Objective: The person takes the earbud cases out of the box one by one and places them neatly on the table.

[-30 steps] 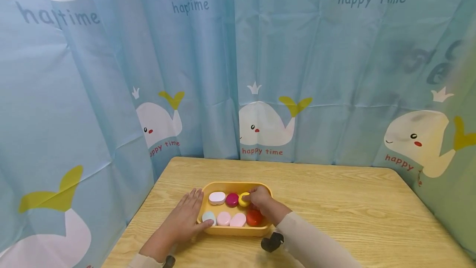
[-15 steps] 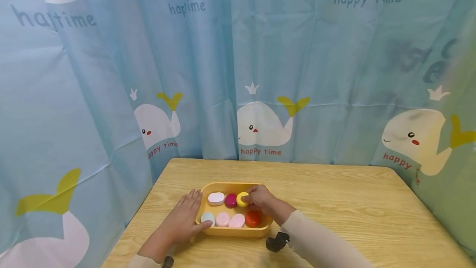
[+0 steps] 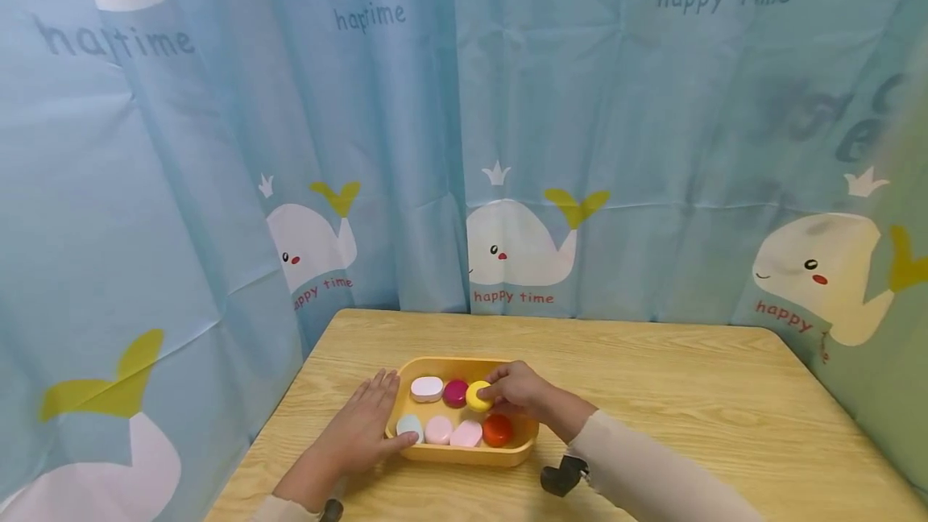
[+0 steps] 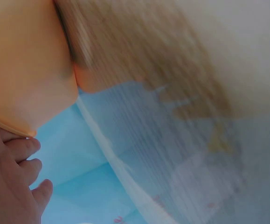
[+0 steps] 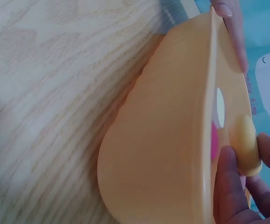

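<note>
In the head view my right hand (image 3: 524, 391) pinches a small yellow round disc (image 3: 478, 396) between thumb and fingers, over the right part of a yellow-orange tray (image 3: 464, 455). The right wrist view shows that yellow disc (image 5: 245, 144) on edge near rim level, thumb and fingers on its two sides. My left hand (image 3: 358, 429) rests along the tray's left end, fingers straight, thumb over the front left corner by a pale blue round piece (image 3: 409, 427). In the blurred left wrist view, fingertips of the left hand (image 4: 13, 172) lie at the tray's rim (image 4: 13, 129).
A back row holds a white oval piece (image 3: 427, 389) and a magenta disc (image 3: 455, 393). In front lie a pink disc (image 3: 438, 429), a pink oval (image 3: 467, 433) and a red disc (image 3: 497, 430). Whale-print curtains (image 3: 536, 143) stand behind the wooden table (image 3: 689, 409).
My right hand has taken firmer hold of the yellow disc, which now shows more fully and sits slightly nearer the front. The right forearm has swung rightward. My left hand stays on the tray.
</note>
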Demonstrator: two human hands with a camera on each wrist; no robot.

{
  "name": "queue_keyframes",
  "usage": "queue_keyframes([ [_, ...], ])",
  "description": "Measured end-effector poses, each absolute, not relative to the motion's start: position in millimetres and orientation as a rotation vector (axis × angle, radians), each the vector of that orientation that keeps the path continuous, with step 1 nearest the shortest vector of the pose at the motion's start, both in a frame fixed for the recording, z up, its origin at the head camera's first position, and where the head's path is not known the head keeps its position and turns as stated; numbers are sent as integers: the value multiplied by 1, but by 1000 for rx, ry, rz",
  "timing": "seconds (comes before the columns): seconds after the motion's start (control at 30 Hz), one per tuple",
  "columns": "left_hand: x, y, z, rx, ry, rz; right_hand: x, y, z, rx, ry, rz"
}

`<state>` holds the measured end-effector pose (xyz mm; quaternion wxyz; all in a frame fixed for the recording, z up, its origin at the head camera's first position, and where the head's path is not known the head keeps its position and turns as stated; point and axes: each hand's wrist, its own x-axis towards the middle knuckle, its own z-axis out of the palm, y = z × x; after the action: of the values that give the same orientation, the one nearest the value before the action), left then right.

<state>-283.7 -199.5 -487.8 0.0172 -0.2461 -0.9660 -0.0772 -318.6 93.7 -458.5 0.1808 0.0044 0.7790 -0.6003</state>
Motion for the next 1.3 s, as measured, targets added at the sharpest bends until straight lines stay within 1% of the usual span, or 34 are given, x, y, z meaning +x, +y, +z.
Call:
queue_keyframes([
  [0.4, -284, -195, -488, -751, -3012, -266, -317, 119, -451, -61, 2144, -1750],
  [0.67, -284, -195, -489, -747, -3021, -283, -315, 132, -444, -33, 2208, -1735],
  [1.07, -283, -201, -487, -727, -3032, -285, -323, 163, -449, -153, 2130, -1783],
  [1.3, -284, -198, -489, -742, -3029, -276, -321, 186, -452, -153, 2134, -1803],
])
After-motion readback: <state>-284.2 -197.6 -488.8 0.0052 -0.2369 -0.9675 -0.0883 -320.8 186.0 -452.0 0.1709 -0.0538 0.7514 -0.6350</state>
